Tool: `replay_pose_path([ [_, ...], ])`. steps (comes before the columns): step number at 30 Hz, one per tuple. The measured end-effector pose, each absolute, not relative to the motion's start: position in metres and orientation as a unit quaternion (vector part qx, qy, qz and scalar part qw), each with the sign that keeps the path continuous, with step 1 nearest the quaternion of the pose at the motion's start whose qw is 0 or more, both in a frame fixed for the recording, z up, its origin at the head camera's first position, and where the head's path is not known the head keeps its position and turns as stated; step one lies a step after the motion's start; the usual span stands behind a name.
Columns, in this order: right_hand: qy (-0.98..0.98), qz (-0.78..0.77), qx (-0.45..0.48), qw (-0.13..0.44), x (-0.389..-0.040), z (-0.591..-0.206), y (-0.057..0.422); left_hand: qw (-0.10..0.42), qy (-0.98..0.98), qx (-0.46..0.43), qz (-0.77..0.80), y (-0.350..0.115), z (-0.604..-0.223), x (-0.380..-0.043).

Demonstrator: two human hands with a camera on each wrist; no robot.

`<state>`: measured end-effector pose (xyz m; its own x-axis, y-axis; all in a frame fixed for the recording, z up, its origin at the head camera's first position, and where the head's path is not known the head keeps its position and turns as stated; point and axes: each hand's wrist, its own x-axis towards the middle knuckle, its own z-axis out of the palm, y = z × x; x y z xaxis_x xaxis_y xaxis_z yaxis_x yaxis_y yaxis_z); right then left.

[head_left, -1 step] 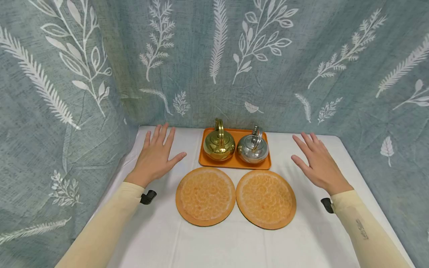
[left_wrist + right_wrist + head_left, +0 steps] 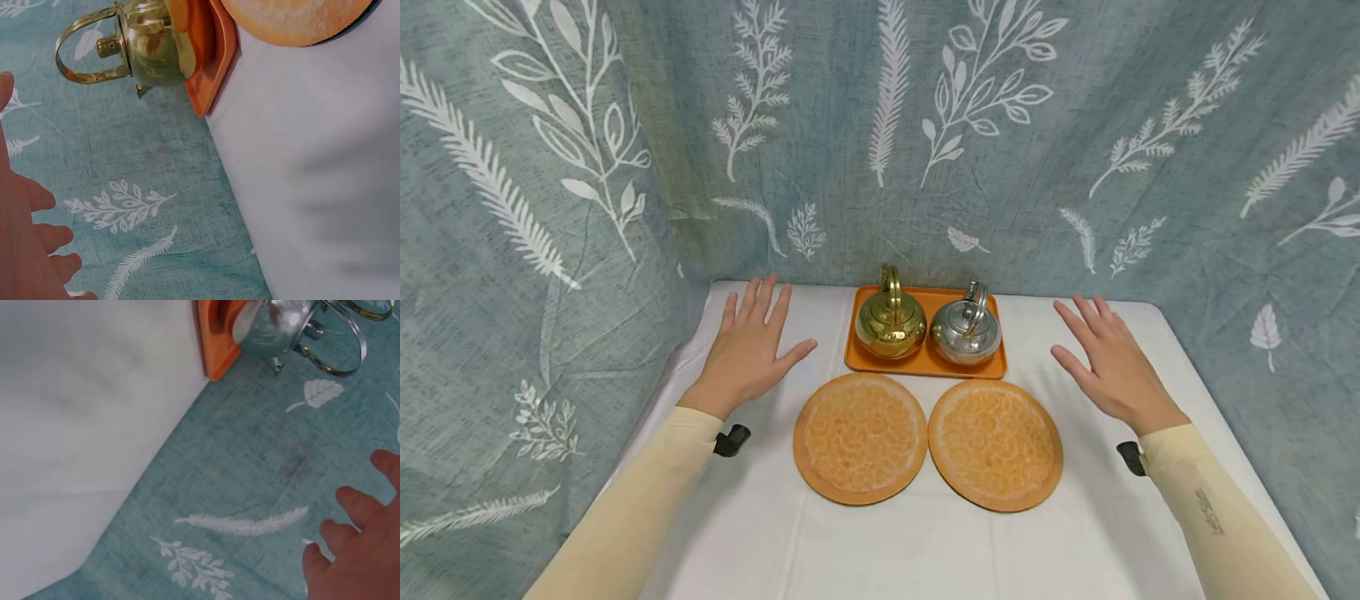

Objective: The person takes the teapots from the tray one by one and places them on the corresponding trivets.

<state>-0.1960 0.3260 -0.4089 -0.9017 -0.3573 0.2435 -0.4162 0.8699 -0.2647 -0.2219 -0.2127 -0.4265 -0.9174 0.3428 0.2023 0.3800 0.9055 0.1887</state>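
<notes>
My left hand (image 2: 743,358) is held over the left side of the table, its fingers straight and spread, holding nothing. Over the right side, my right hand (image 2: 1112,362) is likewise stretched out and bare. Between them, at the table's back, an orange tray (image 2: 925,372) carries two kettles side by side. The gold kettle (image 2: 891,332), with its arched handle raised, is nearer my left hand. Nearer my right hand sits the silver kettle (image 2: 964,337). In the left wrist view the gold kettle (image 2: 150,44) shows apart from the fingers; the silver kettle (image 2: 275,328) appears likewise in the right wrist view.
Two round tan mats (image 2: 861,439) with a patterned surface lie side by side in front of the tray. A white cloth (image 2: 895,554) covers the table. Blue-green curtains (image 2: 842,167) with white leaf prints hang behind the table and at both sides.
</notes>
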Motion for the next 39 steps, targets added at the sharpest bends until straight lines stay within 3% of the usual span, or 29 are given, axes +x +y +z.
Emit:
replay_pose_path([
  [14, -0.953, 0.229, 0.179, 0.082, -0.183, -0.408, 0.308, 0.053, -0.959, -0.186, -0.209, -0.212, -0.434, -0.206],
  [19, -0.945, 0.256, 0.18, 0.094, -0.19, -0.403, 0.304, 0.002, -0.936, -0.184, -0.301, -0.209, -0.438, -0.209],
  [27, -0.938, 0.281, 0.182, 0.095, -0.201, -0.404, 0.293, -0.036, -0.926, -0.171, -0.335, -0.203, -0.445, -0.216],
  [39, -0.926, 0.328, 0.163, 0.091, -0.219, -0.406, 0.283, -0.058, -0.895, -0.154, -0.416, -0.191, -0.452, -0.232],
])
